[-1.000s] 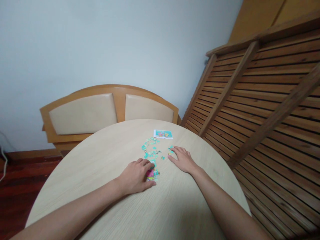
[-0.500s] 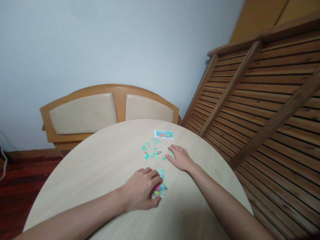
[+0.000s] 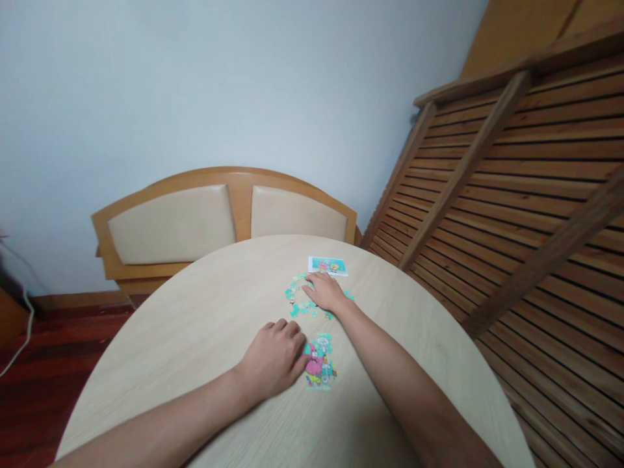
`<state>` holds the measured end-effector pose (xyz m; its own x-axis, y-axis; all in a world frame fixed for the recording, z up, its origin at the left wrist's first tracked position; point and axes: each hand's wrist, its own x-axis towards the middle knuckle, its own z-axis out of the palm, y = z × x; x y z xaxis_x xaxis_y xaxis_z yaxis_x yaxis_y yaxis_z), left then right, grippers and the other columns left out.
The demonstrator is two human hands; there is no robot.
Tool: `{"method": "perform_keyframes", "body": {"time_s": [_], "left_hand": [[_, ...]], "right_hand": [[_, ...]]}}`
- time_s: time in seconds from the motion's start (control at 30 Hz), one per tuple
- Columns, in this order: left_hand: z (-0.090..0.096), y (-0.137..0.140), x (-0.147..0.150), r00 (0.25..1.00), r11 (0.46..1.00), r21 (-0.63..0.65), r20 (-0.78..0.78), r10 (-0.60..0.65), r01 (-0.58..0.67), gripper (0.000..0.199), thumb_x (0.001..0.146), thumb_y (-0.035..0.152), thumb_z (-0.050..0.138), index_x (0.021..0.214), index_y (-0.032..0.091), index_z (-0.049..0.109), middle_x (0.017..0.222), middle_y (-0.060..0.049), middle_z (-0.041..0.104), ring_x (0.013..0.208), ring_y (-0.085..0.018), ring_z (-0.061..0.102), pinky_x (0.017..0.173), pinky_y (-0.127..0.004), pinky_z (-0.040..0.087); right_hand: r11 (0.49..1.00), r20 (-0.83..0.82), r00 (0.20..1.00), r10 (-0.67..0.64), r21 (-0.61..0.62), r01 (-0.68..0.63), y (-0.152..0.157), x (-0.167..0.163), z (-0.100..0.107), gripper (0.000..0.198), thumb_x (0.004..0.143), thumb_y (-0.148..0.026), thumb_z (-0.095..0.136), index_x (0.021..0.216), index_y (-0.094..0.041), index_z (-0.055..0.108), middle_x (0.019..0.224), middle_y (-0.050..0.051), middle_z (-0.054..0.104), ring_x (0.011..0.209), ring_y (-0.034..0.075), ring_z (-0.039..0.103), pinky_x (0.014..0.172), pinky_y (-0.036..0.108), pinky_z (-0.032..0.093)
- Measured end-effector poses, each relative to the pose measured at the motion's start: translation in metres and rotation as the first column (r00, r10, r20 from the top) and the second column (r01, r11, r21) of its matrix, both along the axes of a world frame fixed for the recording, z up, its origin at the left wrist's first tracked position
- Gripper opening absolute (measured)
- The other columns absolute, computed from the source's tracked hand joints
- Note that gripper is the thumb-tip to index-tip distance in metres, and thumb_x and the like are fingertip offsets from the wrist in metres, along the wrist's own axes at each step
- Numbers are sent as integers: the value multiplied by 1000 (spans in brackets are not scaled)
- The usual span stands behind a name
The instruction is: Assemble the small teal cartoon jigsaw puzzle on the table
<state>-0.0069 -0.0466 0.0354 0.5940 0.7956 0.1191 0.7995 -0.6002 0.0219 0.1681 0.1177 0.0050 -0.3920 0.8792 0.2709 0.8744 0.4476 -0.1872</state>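
Observation:
A partly joined jigsaw puzzle (image 3: 322, 364), showing a pink starfish figure and a pale teal figure, lies on the round table. My left hand (image 3: 275, 357) rests at its left edge, fingers loosely bent and thumb apart, the thumb touching or just over the puzzle; nothing shows in its grasp. Farther out, loose teal puzzle pieces (image 3: 296, 312) are spread in a rough ring. Above their right part reaches my right hand (image 3: 324, 291), palm down with fingers stretched out, covering some of the pieces. Whatever lies beneath its fingers is hidden.
Beyond the loose pieces lies a picture card (image 3: 331, 265) with cartoon figures. The pale round table (image 3: 205, 325) fills the foreground. A padded wooden headboard (image 3: 234, 214) stands behind it against the wall, and a slatted wooden frame (image 3: 526, 195) leans along the right.
My right hand has moved left and forward over the loose pieces. My left hand has drawn back left, uncovering more of the joined puzzle. The view has shifted slightly.

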Motion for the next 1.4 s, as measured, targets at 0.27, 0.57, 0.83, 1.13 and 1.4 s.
{"method": "perform_keyframes", "body": {"time_s": [0.27, 0.57, 0.83, 1.13, 1.4], "left_hand": [[-5, 7, -3, 999, 999, 40, 26, 28, -29, 26, 97, 40, 47, 98, 19, 64, 101, -11, 65, 96, -28, 61, 81, -41, 52], [-29, 48, -25, 987, 996, 90, 162, 11, -26, 44, 99, 40, 45, 136, 17, 53, 144, -12, 53, 132, -28, 47, 112, -43, 37], [-19, 53, -32, 964, 977, 39, 172, 202, -211, 30, 99, 37, 42, 105, 19, 64, 110, -10, 66, 99, -25, 63, 87, -37, 51], [-34, 72, -45, 956, 992, 62, 278, 92, -113, 31, 98, 27, 44, 113, 19, 70, 121, -9, 68, 111, -25, 62, 98, -38, 50], [-37, 71, -43, 951, 994, 84, 306, 38, -66, 33, 100, 27, 43, 116, 20, 71, 125, -8, 68, 118, -24, 61, 103, -38, 48]], "right_hand": [[975, -112, 969, 218, 60, -213, -16, 22, -2, 12, 90, -21, 61, 98, -19, 70, 103, 6, 73, 101, 21, 64, 91, 31, 46], [965, -16, 965, 261, 24, -261, -47, 55, 7, 23, 92, -15, 55, 101, -24, 75, 102, 5, 77, 99, 21, 69, 89, 32, 49], [955, -176, 942, 287, -22, -295, -79, 78, 8, 26, 95, -18, 48, 102, -23, 73, 114, 5, 74, 109, 21, 67, 95, 32, 49], [947, -87, 949, 304, -83, -311, -96, 58, 8, 45, 102, -42, 40, 145, -30, 49, 154, 5, 45, 143, 26, 38, 117, 49, 27], [968, -38, 975, 220, -113, -223, -97, 40, 5, 49, 102, -50, 38, 142, -27, 52, 151, 8, 48, 142, 29, 38, 116, 53, 25]]}}
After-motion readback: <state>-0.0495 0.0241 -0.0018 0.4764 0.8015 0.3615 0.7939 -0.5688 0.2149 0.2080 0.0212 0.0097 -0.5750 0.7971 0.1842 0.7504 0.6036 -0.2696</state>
